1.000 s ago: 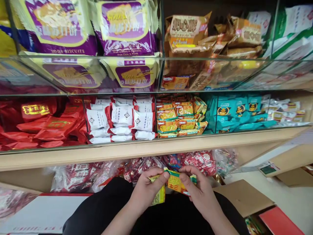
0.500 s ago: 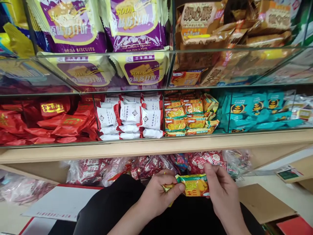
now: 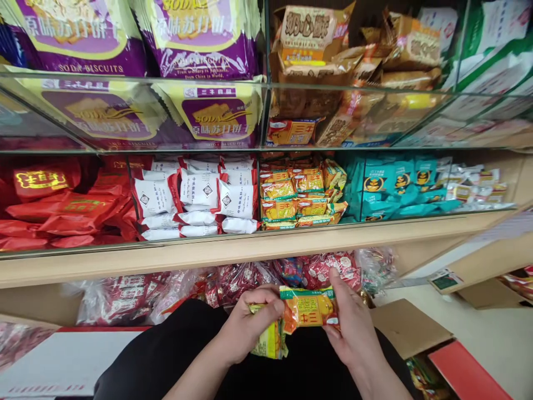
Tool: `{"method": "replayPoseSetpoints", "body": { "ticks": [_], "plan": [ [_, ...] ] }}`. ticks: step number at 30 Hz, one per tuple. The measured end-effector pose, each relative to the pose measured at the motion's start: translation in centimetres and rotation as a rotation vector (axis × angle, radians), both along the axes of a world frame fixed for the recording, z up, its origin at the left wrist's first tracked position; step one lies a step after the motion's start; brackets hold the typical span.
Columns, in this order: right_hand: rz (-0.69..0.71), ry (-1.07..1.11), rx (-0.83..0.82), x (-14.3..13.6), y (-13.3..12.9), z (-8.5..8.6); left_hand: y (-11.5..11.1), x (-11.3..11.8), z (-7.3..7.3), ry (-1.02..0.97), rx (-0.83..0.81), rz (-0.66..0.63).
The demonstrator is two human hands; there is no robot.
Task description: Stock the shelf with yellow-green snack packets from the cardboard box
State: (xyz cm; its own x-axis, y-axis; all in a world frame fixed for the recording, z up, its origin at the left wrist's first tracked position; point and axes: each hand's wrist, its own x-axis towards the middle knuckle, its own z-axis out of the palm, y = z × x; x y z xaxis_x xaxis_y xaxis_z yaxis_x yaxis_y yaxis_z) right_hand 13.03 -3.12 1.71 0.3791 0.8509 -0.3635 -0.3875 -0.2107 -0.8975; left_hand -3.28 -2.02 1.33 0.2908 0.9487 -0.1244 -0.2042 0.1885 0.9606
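Near the bottom centre of the head view, my left hand is closed on a yellow packet that hangs below its fingers. The thumb also rests at the left end of an orange and green snack packet. My right hand grips the right end of that orange packet, thumb up along its edge. Similar orange packets are stacked in a compartment of the lower shelf, above the hands.
White packets, red packets and teal packets flank the orange stack behind glass. Plastic bags lie beneath the wooden shelf edge. Open cardboard boxes stand at the lower right.
The view has shifted, so the shelves appear further left. The yellow packet in my left hand now shows more fully, and the orange packet has tilted slightly.
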Motion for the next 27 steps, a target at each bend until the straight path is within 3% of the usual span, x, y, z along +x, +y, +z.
{"method": "replayPoseSetpoints", "body": {
  "ticks": [6,12,17,21,25,27],
  "plan": [
    [-0.055,0.05,0.028,-0.3,0.2,-0.2,-1.2,1.6,-1.6,-0.03,-0.006,-0.152],
    [0.016,-0.121,0.108,-1.7,-0.6,-2.0,-3.0,4.5,-2.3,-0.197,-0.402,0.037],
    [0.036,-0.251,0.128,-1.3,-0.7,-2.3,-2.6,3.8,-1.8,-0.176,-0.512,0.023],
    [0.194,-0.425,0.307,0.4,-0.7,-1.2,-1.8,2.5,-1.3,-0.02,-0.33,-0.059],
    [0.672,-0.58,0.42,1.2,-1.1,-0.2,-1.2,1.7,-1.4,0.189,0.039,-0.224],
    [0.782,-0.653,0.398,1.0,-1.1,-0.1,-1.1,1.6,-1.6,0.259,0.135,-0.254]
  ]
}}
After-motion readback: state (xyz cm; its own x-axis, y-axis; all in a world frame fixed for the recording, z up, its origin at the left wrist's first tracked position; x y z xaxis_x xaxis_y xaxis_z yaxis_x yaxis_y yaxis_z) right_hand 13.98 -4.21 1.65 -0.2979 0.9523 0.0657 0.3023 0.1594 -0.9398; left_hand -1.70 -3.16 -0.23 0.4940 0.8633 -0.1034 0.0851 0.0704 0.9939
